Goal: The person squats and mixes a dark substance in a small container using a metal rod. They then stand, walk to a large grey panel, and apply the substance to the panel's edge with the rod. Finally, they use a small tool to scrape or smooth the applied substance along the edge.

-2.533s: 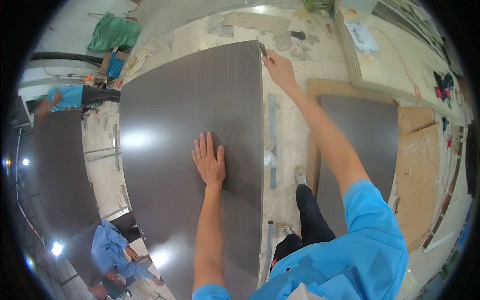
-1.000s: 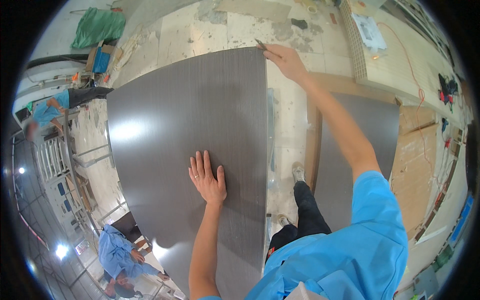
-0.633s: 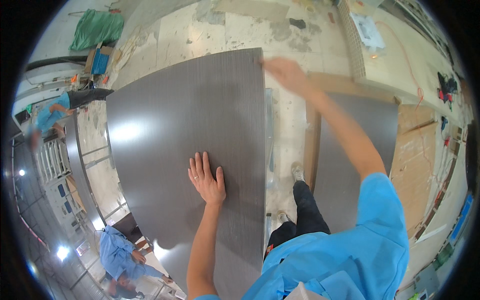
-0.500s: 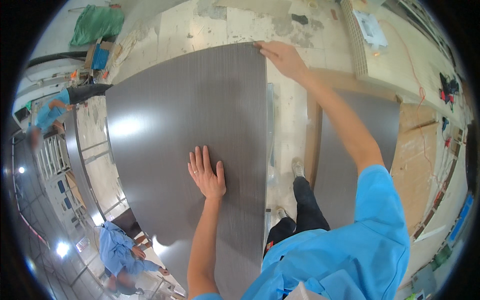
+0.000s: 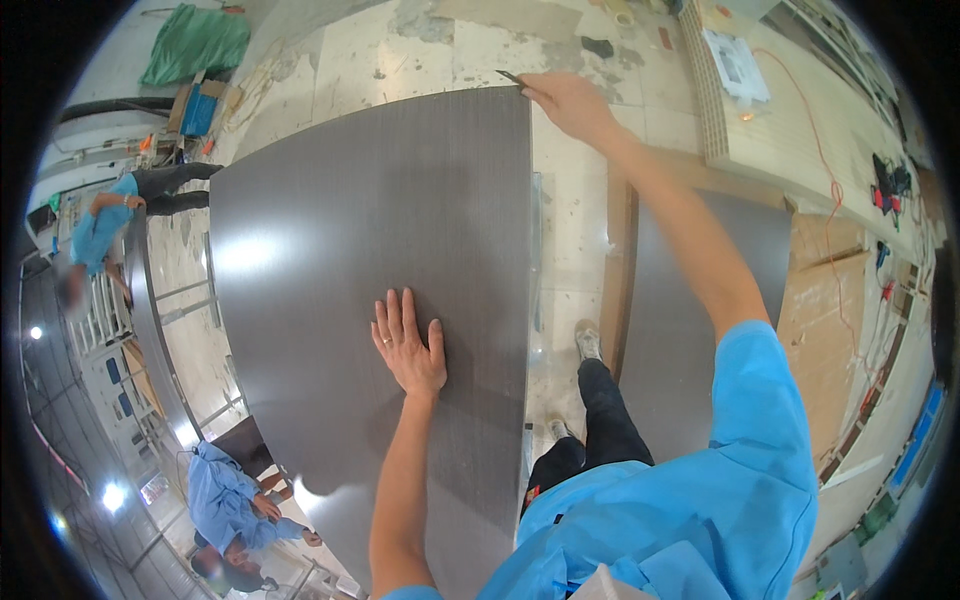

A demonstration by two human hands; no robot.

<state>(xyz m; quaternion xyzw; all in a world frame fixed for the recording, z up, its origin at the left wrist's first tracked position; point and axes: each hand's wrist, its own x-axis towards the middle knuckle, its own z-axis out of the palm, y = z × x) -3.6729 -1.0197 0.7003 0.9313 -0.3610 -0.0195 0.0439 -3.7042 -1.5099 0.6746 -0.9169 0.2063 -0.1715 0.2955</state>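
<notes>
A large dark grey panel with a fine-lined, glossy face spans the middle of the view. My left hand lies flat on it with fingers stretched out, a ring on one finger. At the panel's far right corner, my right hand is closed on a thin dark blade-like tool. Its narrow tip sticks out to the left, just past the far edge; the rest is hidden in my fingers, so its exact kind cannot be told.
Another grey panel lies to my right on brown cardboard. A pale bench with an orange cord stands at the far right. Two people in blue are at the left, one near a long panel. A green sheet is far left.
My right hand has shifted slightly away from me at the far corner, and more of the dark tool shows. My left hand stays flat on the panel. A person at the lower left has shifted.
</notes>
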